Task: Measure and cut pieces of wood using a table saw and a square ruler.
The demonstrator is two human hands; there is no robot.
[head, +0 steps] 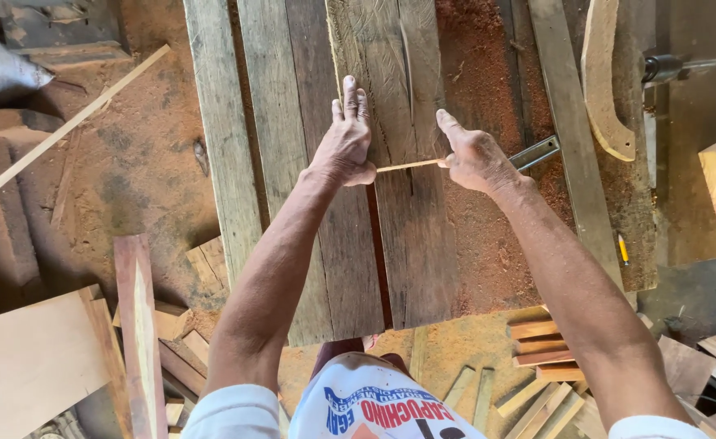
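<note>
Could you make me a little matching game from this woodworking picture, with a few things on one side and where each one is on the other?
Things:
1. thin wooden strip
2. curved wood piece
3. pencil
4. left hand

Places:
A. lying at the bench's right edge, below the metal ruler
B. flat on the grey planks, fingers stretched out
C. spanning between the two hands, its right end pinched by the right hand
D. upper right, resting on a board

Pairs: 1-C, 2-D, 3-A, 4-B
</note>
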